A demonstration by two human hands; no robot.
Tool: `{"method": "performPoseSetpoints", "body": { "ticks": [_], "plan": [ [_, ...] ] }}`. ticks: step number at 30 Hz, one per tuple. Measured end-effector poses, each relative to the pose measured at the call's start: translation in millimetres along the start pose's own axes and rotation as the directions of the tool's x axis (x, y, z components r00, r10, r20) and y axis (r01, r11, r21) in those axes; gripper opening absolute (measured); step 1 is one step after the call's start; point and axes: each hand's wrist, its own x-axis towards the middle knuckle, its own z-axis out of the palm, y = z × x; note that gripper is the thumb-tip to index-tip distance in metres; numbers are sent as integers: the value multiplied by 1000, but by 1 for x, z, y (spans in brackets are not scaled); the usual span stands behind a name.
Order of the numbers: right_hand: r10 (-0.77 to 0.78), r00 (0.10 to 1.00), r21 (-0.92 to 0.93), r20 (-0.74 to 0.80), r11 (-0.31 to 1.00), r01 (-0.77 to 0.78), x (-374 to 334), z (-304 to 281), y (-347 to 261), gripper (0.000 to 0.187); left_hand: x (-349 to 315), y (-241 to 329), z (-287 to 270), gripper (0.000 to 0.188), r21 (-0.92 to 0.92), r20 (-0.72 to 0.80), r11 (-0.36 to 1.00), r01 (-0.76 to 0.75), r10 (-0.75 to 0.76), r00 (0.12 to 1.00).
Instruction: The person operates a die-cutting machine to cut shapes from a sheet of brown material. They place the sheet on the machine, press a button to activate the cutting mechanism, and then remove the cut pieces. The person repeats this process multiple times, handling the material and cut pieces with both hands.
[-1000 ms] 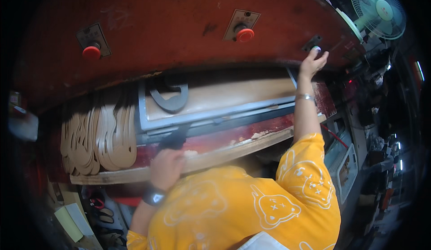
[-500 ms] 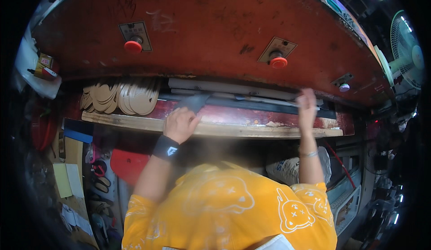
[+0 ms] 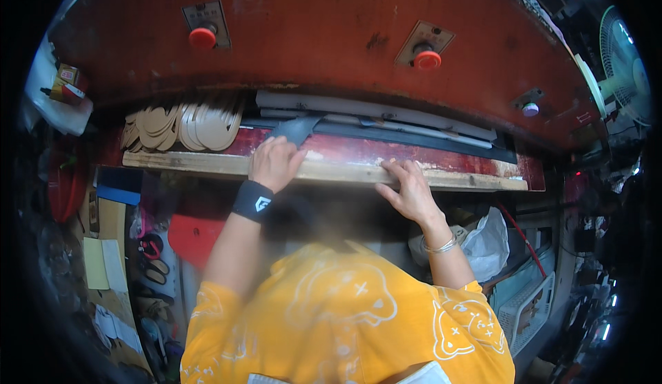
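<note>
My left hand (image 3: 272, 165), with a black wristband, is at the wooden front edge (image 3: 331, 171) of a dark red work surface. Its bent fingers are closed on the near end of a thin dark grey sheet (image 3: 293, 129), which slopes up and away toward the machine; the exact grip is partly hidden. Further right, my right hand (image 3: 412, 192) rests on the same wooden edge, with its thumb apart from the fingers and nothing in it. Long pale bars (image 3: 386, 115) and a dark grey strip (image 3: 427, 140) lie behind both hands.
Stacked tan rounded pieces (image 3: 207, 127) lie left on the surface. Above hangs a red machine panel (image 3: 310, 46) with two red push buttons (image 3: 427, 61). A fan (image 3: 624, 67) stands far right. White bags (image 3: 486, 246) and a white basket (image 3: 527, 311) are below.
My right hand has come left and down from above the bars onto the wooden edge. My left hand stays by the grey sheet. The whole view has shifted, so the bench sits higher in the picture.
</note>
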Motion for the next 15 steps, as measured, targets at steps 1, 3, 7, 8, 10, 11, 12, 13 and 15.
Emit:
{"method": "performPoseSetpoints", "body": {
  "ticks": [1, 3, 7, 8, 10, 11, 12, 13, 15],
  "plan": [
    [23, 1000, 8, -1, 1000, -23, 0, -2, -1, 45, 0, 1, 0, 22, 5, 10, 1000, 11, -11, 1000],
    [-5, 999, 45, 43, 999, 3, 3, -10, -2, 38, -1, 4, 0, 23, -15, 0, 1000, 5, -5, 1000],
    [22, 930, 140, 368, 987, -79, 28, -40, -2, 26, -18, 13, -6, 25, -32, 40, 999, -31, 32, 999],
    [48, 924, 299, 379, 939, -172, 38, -44, -5, 30, -25, 16, -8, 25, -31, 105, 999, -9, 12, 994],
    [102, 962, 358, 255, 914, -192, 61, -35, -20, 45, -46, 19, -13, 25, -40, 201, 999, 18, -10, 980],
    [71, 993, 279, 93, 956, -95, 75, -24, -31, 59, -57, 21, -16, 26, -61, 228, 998, 24, -9, 974],
    [24, 1000, 180, 13, 983, -26, 91, -9, -45, 69, -67, 22, -19, 27, -107, 240, 994, 34, -8, 971],
    [20, 1000, 65, -23, 998, -18, 106, 8, -60, 78, -76, 23, -22, 27, -116, 309, 989, 87, -47, 950],
    [42, 996, -27, 85, 999, -40, 129, 38, -89, 94, -93, 27, -27, 28, -146, 335, 987, 63, -11, 942]
  ]
}}
